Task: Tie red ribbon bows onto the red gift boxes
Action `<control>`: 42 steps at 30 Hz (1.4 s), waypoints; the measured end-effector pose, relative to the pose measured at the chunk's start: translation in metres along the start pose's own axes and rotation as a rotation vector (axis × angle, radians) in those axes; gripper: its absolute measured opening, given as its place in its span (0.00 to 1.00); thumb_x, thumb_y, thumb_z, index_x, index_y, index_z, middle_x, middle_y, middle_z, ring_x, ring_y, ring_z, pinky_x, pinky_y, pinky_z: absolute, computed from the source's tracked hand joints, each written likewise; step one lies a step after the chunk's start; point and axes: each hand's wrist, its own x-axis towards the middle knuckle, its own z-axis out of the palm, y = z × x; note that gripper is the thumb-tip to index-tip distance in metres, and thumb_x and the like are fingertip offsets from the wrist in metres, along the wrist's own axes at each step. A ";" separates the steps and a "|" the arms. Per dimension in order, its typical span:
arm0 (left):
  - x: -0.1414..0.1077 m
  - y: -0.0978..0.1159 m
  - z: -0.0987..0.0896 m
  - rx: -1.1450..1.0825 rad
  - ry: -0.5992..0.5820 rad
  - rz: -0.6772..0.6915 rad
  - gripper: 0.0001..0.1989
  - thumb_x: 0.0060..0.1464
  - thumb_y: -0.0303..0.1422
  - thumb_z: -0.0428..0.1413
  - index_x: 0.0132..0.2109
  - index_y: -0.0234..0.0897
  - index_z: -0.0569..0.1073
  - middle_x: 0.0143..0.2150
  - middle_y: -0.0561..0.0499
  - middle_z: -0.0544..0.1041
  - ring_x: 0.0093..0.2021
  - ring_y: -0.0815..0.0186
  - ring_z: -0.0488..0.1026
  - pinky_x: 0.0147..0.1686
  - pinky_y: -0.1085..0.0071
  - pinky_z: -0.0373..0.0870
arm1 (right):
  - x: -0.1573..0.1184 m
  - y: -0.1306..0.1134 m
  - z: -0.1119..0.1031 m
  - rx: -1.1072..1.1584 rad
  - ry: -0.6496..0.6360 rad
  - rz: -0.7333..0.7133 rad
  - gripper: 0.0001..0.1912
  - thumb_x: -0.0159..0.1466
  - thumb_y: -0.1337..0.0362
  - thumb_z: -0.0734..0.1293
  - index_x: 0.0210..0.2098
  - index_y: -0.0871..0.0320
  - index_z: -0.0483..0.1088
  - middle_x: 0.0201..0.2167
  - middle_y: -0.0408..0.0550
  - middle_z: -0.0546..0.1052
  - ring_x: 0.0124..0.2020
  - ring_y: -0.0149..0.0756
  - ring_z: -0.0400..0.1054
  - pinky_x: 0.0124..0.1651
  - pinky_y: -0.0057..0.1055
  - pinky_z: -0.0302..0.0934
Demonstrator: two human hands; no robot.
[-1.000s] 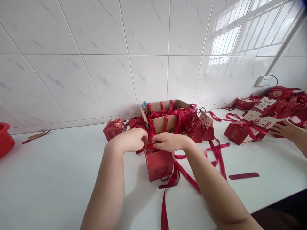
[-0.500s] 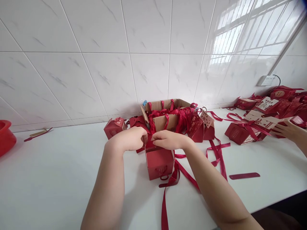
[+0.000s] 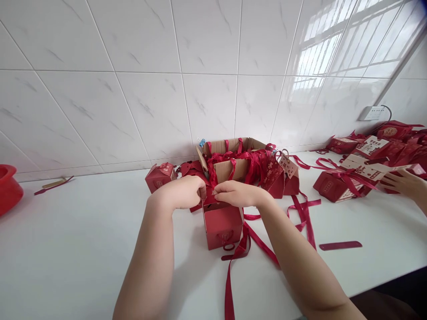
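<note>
A red gift box point(image 3: 223, 226) stands on the white table between my forearms, its front panel facing me. My left hand point(image 3: 188, 192) grips the box's upper left edge with bent fingers. Across the top, my right hand point(image 3: 236, 194) holds the far flap between thumb and fingers. Both hands hide part of the flaps. A dark red ribbon point(image 3: 229, 284) runs from the box's right side toward the table's front edge, over a short red strap. Just behind, a cardboard tray point(image 3: 222, 171) is heaped with red ribbons.
Small red boxes point(image 3: 160, 177) flank the tray. A flat red strap point(image 3: 340, 245) lies to the right. Another person's hand point(image 3: 402, 182) touches ribboned boxes point(image 3: 336, 183) at right, near a pile of more boxes. A red basin point(image 3: 9, 189) sits far left.
My right hand has shifted very slightly at the box's far flap. My left hand keeps its place, and the box stands where it was.
</note>
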 end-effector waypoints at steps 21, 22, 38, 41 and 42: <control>-0.011 0.002 0.000 -0.016 -0.016 0.114 0.06 0.45 0.27 0.52 0.33 0.41 0.64 0.32 0.53 0.73 0.29 0.65 0.69 0.23 0.73 0.58 | 0.002 -0.002 0.006 -0.140 0.001 -0.033 0.08 0.62 0.60 0.60 0.33 0.57 0.67 0.36 0.47 0.73 0.34 0.35 0.65 0.33 0.30 0.56; -0.010 0.002 0.000 -0.023 -0.021 0.113 0.07 0.45 0.27 0.52 0.34 0.41 0.64 0.32 0.52 0.73 0.30 0.64 0.70 0.23 0.73 0.59 | 0.002 -0.002 0.006 -0.148 -0.001 -0.030 0.08 0.62 0.60 0.60 0.33 0.57 0.67 0.36 0.46 0.73 0.34 0.35 0.64 0.33 0.30 0.56; -0.023 0.012 -0.005 -0.898 0.615 0.419 0.07 0.54 0.33 0.56 0.36 0.39 0.64 0.33 0.53 0.71 0.34 0.63 0.78 0.29 0.70 0.77 | -0.035 0.006 -0.027 -0.042 0.153 0.006 0.15 0.63 0.52 0.63 0.43 0.54 0.71 0.44 0.47 0.76 0.41 0.37 0.71 0.42 0.34 0.66; -0.025 0.012 -0.005 -1.022 0.776 0.542 0.09 0.53 0.34 0.59 0.37 0.39 0.66 0.35 0.52 0.70 0.37 0.61 0.78 0.30 0.69 0.79 | -0.043 0.013 -0.034 -0.098 0.163 0.097 0.25 0.56 0.46 0.69 0.49 0.53 0.71 0.50 0.49 0.74 0.46 0.41 0.70 0.46 0.35 0.67; -0.025 0.012 -0.004 -1.048 0.834 0.570 0.08 0.53 0.34 0.60 0.37 0.39 0.67 0.35 0.52 0.70 0.37 0.61 0.78 0.29 0.70 0.78 | -0.045 0.016 -0.036 -0.116 0.160 0.140 0.30 0.54 0.45 0.70 0.51 0.53 0.70 0.52 0.50 0.73 0.49 0.43 0.69 0.48 0.36 0.67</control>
